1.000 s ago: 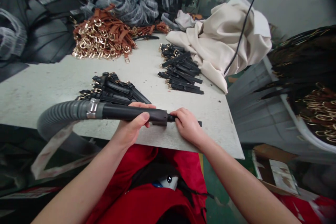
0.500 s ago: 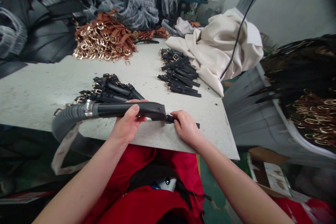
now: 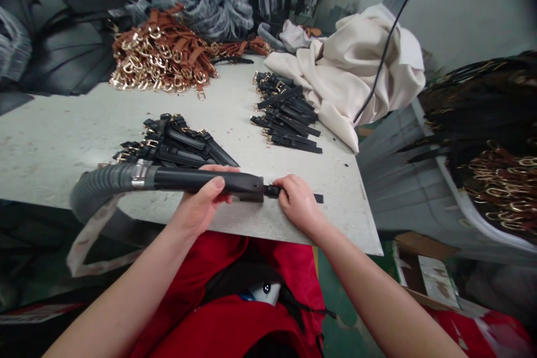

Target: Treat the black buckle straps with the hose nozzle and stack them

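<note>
My left hand [image 3: 205,201] is wrapped round the black handle of a hot air gun [image 3: 184,178], which has a grey ribbed hose [image 3: 109,182] at its rear. The tool lies level above the table's front edge, its blunt nozzle pointing right. Just off the nozzle, my right hand [image 3: 298,201] is closed on a black strap [image 3: 272,191]; the strap's tail shows past the hand. Behind the tool is a pile of black buckled straps [image 3: 180,142]. Farther right lies a second group of black straps [image 3: 287,114].
Brown straps with gold buckles [image 3: 163,56] are heaped at the back of the table [image 3: 235,114]. Cream cloth [image 3: 356,61] covers the back right corner, with a black cable [image 3: 384,61] hanging over it. A grey bin [image 3: 398,179] of straps stands right, beside an open carton [image 3: 428,268].
The nozzle end has turned and dropped slightly, and the hose has swung a little to the left. My right hand still grips the strap in nearly the same place.
</note>
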The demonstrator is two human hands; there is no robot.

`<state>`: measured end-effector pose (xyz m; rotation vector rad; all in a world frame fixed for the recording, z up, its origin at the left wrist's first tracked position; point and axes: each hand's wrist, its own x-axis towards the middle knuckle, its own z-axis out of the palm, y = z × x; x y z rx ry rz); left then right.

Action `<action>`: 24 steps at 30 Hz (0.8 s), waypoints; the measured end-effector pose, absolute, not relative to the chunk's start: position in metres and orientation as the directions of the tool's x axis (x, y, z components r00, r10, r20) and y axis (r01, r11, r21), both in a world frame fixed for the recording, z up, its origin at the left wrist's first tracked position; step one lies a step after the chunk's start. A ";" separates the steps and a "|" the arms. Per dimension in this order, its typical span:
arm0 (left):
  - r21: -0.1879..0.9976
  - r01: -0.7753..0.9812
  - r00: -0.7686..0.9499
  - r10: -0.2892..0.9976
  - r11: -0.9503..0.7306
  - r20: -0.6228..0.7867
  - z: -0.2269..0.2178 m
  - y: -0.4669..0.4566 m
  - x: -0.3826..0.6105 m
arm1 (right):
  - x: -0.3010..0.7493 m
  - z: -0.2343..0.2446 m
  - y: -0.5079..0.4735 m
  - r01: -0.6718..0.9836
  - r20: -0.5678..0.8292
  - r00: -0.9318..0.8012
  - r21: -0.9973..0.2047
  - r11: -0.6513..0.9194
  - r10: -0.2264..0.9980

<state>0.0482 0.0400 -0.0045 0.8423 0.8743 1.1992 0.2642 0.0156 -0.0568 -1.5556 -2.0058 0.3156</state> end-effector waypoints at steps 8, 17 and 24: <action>0.872 -0.466 0.102 0.988 0.151 -0.117 0.001 0.043 0.059 | 0.263 -0.061 0.017 0.793 0.306 -0.088 -0.555 0.253 0.948; 0.911 -0.405 0.154 0.988 0.081 -0.020 0.002 0.031 0.056 | 0.264 -0.061 0.017 0.786 0.306 -0.104 -0.557 0.267 0.946; 0.882 -0.451 0.145 0.986 0.135 -0.077 0.005 0.035 0.060 | 0.262 -0.060 0.017 0.790 0.279 -0.098 -0.562 0.245 0.955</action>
